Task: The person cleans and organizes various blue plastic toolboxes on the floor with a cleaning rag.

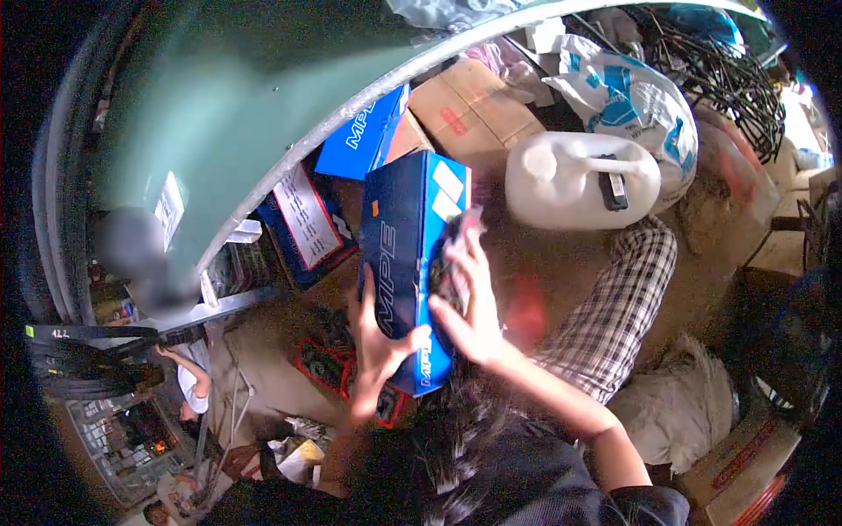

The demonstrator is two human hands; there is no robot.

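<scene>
A long blue MPE cardboard box (399, 237) is held up in front of me, standing lengthwise. My left hand (377, 342) grips its lower left part, the thumb over the front edge and the fingers along the dark side. Against the box's right side, my right hand (474, 307) has its fingers curled round a small bundle in clear plastic (453, 272), dark and reddish inside. What the plastic contains is too blurred to make out.
Behind lie another blue MPE box (364, 136), a brown carton (474, 110) and a blue box with a white label (307, 219). A white jerrycan (561, 188) and a plastic bag (636, 101) are at right. A green panel (254, 88) curves overhead. People appear lower left.
</scene>
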